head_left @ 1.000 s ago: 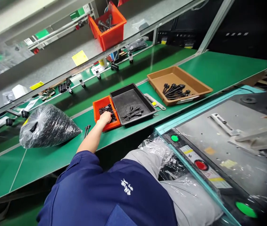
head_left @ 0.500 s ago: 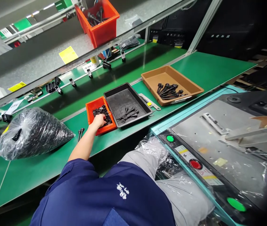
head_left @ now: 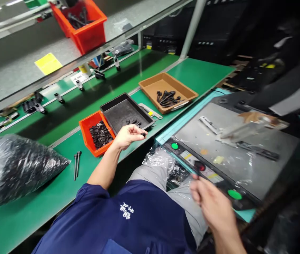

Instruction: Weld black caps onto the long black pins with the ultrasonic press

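My left hand (head_left: 129, 137) pinches a small black part (head_left: 143, 134) between thumb and fingertips, in front of the black tray (head_left: 115, 110). Several black bolt-like pieces (head_left: 134, 122) lie in that tray, partly hidden by the hand. Just left of it, an orange bin (head_left: 84, 131) holds many small black parts (head_left: 101, 135). My right hand (head_left: 212, 201) is raised over my lap beside the machine's control panel. Its fingers are curled together and smeared by motion; a dark shape shows by the fingertips, too blurred to name.
A brown tray (head_left: 150, 84) holds more bolt-like pieces. Two others (head_left: 77, 165) lie on the green bench, near a full plastic bag (head_left: 20, 169). An orange bin (head_left: 90, 35) sits on the shelf above. The machine (head_left: 192, 123) at right has green buttons (head_left: 234, 194).
My left hand has left the orange bin with a small black part and moved right. My right hand has come into view at the lower right. The whole view has shifted.
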Motion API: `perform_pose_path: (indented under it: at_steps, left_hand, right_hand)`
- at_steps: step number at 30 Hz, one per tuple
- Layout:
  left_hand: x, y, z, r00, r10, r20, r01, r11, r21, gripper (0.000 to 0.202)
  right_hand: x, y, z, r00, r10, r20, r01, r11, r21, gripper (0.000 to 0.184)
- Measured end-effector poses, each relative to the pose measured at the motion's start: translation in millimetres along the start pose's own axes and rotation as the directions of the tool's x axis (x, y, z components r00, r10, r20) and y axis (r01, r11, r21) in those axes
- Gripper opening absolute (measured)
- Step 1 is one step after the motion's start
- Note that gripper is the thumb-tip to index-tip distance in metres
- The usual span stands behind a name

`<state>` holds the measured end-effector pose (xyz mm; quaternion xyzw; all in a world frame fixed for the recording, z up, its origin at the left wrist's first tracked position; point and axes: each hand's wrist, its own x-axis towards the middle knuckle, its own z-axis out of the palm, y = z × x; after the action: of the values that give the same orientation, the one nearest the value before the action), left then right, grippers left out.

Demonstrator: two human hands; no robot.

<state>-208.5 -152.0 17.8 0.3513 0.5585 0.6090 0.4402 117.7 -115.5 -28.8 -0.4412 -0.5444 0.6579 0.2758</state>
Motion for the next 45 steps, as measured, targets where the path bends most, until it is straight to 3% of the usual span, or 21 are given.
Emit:
perform_pose_path:
  at_steps: [4, 9, 18, 24, 27, 31, 33, 35, 39, 42, 45]
  left_hand:
    - [24, -20, 57.2, 0.964, 0.028, 0.266, 0.002, 0.994, -0.110, 0.046]
    - [37, -32, 87.1, 0.900, 0.105, 0.423, -0.046, 0.988, -0.147, 0.042]
    - [41, -42, 96.7, 0.894, 0.178, 0.411, -0.108, 0.976, -0.188, 0.030]
    - [39, -50, 102.7, 0.920, 0.192, 0.343, -0.124, 0.970, -0.211, 0.028]
    - [36, -53, 103.3, 0.922, 0.199, 0.333, -0.155, 0.976, -0.153, 0.023]
    - [34, -55, 103.1, 0.920, 0.209, 0.332, -0.196, 0.978, -0.072, 0.018]
    - [35, -57, 104.5, 0.926, 0.200, 0.321, -0.186, 0.980, -0.075, 0.018]
    - [37, -59, 106.7, 0.933, 0.180, 0.312, -0.160, 0.983, -0.089, 0.020]
    - [38, -59, 109.7, 0.936, 0.166, 0.310, -0.151, 0.986, -0.073, 0.021]
    - [36, -54, 109.7, 0.928, 0.173, 0.330, -0.181, 0.984, -0.006, 0.023]
    - [35, -49, 109.4, 0.912, 0.210, 0.351, -0.238, 0.971, 0.038, 0.024]
  right_hand:
    - [16, -15, 29, 0.991, -0.001, 0.137, -0.006, 0.999, 0.049, 0.050]
    - [24, -25, 32, 0.988, -0.068, 0.141, 0.061, 0.997, 0.055, 0.047]
    - [25, -17, 20, 0.994, -0.097, 0.042, 0.101, 0.988, -0.115, 0.045]
    - [26, -28, 25, 0.985, 0.021, 0.171, -0.051, 0.983, 0.176, 0.043]
    - [25, -26, 28, 0.985, 0.055, 0.162, -0.103, 0.947, 0.304, 0.041]
    - [24, -15, 30, 0.999, -0.020, 0.037, 0.013, 0.983, 0.186, 0.041]
    - [25, -11, 30, 0.996, -0.078, -0.033, 0.080, 0.994, 0.075, 0.041]
    - [25, -11, 30, 0.995, -0.087, -0.048, 0.090, 0.994, 0.068, 0.042]
    - [24, -17, 31, 0.998, 0.042, 0.056, -0.059, 0.938, 0.342, 0.040]
    - [23, -21, 29, 0.974, 0.131, 0.187, -0.214, 0.811, 0.545, 0.037]
    - [23, -21, 27, 0.950, 0.157, 0.269, -0.298, 0.706, 0.643, 0.036]
